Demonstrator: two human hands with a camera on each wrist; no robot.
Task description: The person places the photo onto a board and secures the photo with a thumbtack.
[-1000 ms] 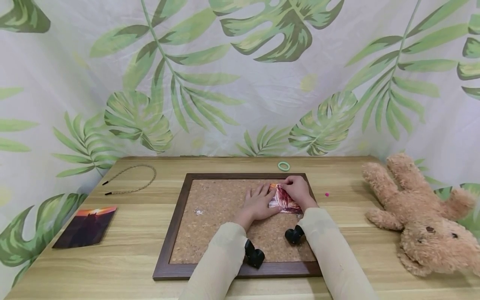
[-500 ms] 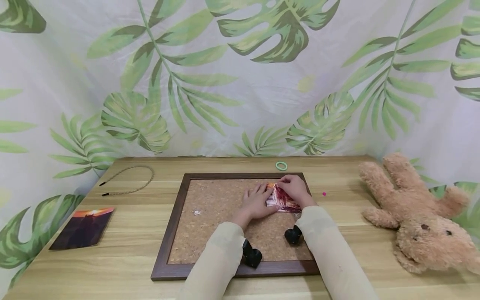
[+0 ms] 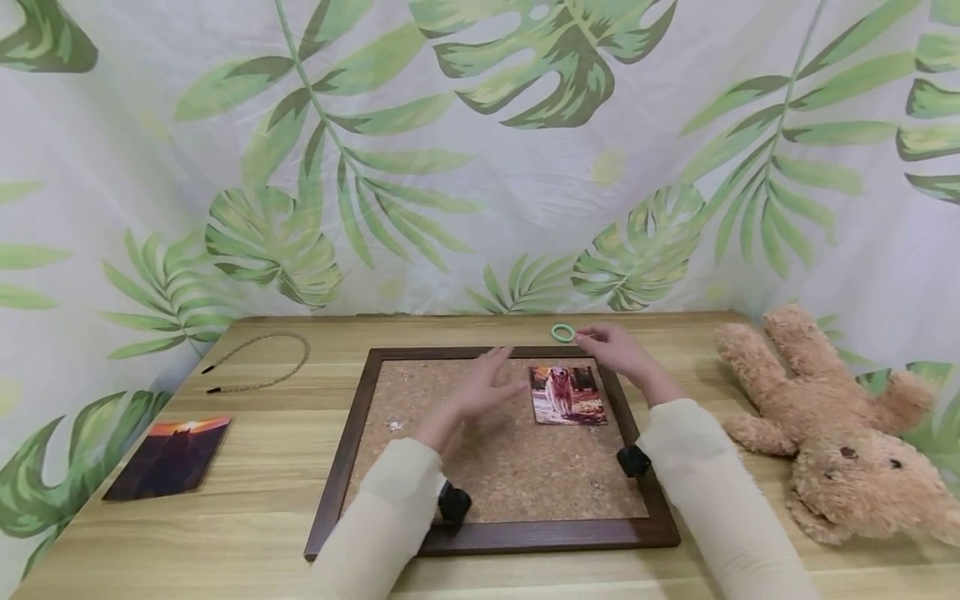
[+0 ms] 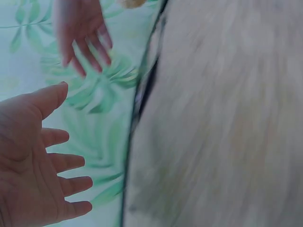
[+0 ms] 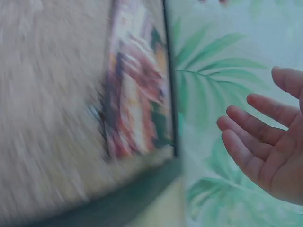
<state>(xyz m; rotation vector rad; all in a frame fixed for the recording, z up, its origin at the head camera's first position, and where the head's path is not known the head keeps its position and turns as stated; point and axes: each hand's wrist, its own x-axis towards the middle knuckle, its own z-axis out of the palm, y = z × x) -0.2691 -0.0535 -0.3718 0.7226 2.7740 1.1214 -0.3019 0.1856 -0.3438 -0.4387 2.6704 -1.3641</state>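
A photo of a golden dog (image 3: 567,397) lies at the upper right of a cork board (image 3: 427,467) with a dark wooden frame. My left hand (image 3: 477,390) hovers over the board, left of the photo, its fingers spread and holding nothing. Past the board's top right corner is my right hand (image 3: 622,352), its fingertips close to a mint-green ring (image 3: 562,333) in the head view. In the right wrist view that hand's fingers (image 5: 255,137) are loosely spread with nothing between them, and the photo there is blurred.
A sunset photo (image 3: 168,458) and a braided cord (image 3: 306,354) lie on the wooden table at the left. At the right a brown teddy bear (image 3: 832,417) lies on its back. White specks (image 3: 394,426) mark the cork's left part. Leaf-patterned cloth (image 3: 525,167) hangs behind.
Both hands have come off the dog photo, which stays on the board uncovered. The left moved left, the right moved up and outward. The small pink dot at the right is now hidden.
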